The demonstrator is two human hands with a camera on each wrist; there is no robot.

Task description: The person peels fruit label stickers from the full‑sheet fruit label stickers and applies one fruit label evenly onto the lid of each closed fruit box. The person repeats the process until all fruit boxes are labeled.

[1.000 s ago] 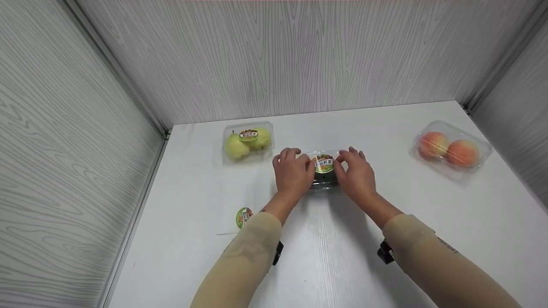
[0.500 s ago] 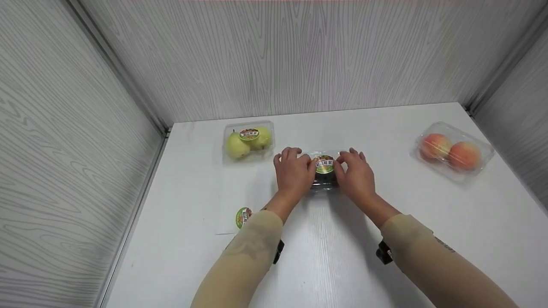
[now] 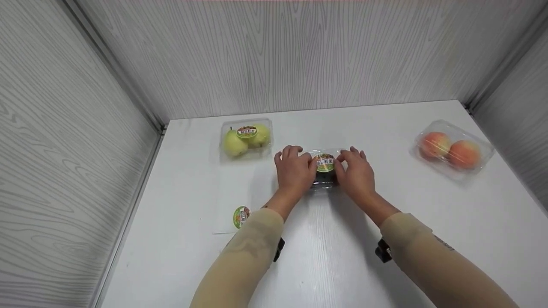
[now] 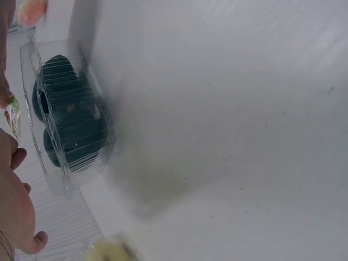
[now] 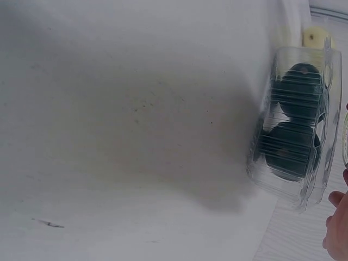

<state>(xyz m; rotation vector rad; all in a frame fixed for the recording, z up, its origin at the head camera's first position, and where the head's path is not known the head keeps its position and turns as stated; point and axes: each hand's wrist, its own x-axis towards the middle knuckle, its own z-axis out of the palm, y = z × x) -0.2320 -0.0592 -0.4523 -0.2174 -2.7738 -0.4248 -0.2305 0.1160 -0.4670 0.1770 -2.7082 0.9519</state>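
Both hands meet over a clear plastic fruit box (image 5: 270, 174) in the middle of the table. Inside it lie dark, rounded fruits (image 5: 293, 152), nearly black. Between the hands, a round printed sticker (image 3: 324, 163) is stretched level, apart from the lid in both wrist views. My left hand (image 3: 295, 172) pinches its left edge with thumb and forefinger, the other fingers loosely bent. At the right edge, my right hand (image 3: 357, 174) pinches it the same way. The sticker overlaps the lid in the head view.
A clear box of pears (image 3: 236, 145) with the same kind of sticker stands at the back left. Far right is a clear box of peaches (image 3: 464, 154). Another round sticker (image 3: 241, 216) lies on a white sheet (image 3: 231, 188), partly behind the left sleeve.
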